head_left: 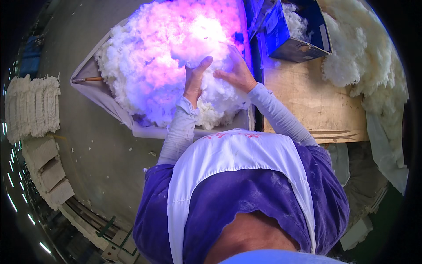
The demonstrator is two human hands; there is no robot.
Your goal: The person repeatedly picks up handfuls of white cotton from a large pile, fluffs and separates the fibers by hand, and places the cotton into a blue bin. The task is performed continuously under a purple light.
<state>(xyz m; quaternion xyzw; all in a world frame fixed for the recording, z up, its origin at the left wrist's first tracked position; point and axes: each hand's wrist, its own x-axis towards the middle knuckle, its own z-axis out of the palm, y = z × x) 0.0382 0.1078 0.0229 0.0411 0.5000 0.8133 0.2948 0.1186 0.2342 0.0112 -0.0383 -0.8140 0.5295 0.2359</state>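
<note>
Fluff point(140, 57) fills a cloth bin point(101, 99); left hand point(194, 81) and right hand point(240, 74) touch fluff inside the bin, fingers partly hidden, clamping impossible to tell; bench point(307, 97) right of bin.

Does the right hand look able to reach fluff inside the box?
Probably yes: the box looks open on top, so the right hand could lift over its side to the fluff inside.

Looks like a fibre-processing workshop: cloth-sided bin point(103, 105) heaped with white fluff point(143, 75) at 11 o'clock, pale stacked bales point(33, 105) at 9. Wooden bench point(307, 101) at 2, strip lights point(45, 247) at 8.
</note>
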